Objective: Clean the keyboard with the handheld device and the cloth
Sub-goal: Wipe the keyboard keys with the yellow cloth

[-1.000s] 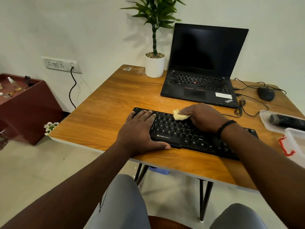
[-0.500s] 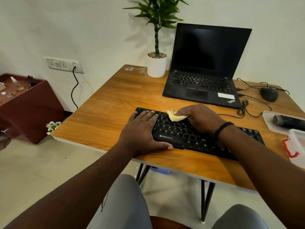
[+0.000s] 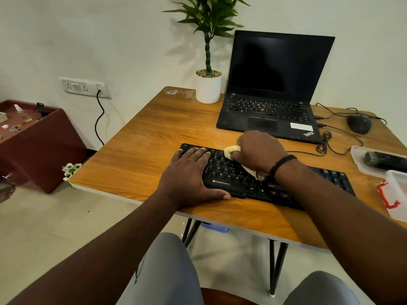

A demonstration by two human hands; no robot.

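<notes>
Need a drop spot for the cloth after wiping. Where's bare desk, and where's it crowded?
Free: the wide wood patch left of the keyboard, running back to the plant pot. A narrower strip along the front edge. Crowded: the right side, with mouse, cables and plastic trays. The laptop fills the back.

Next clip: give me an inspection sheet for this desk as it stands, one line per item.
Surface: wooden table, pale smudges at its far corner.
Job's things: black keyboard near the front edge; cloth on its keys; dark handheld device lying in a clear tray.
Clutter: open laptop, screen dark; potted plant; mouse; clear container with red clip.
Hands: left hand flat on the keyboard's left end; right hand grips the cloth.
Cables: black leads beside the laptop; wall cord.
Surroundings: wall socket, maroon box.
</notes>
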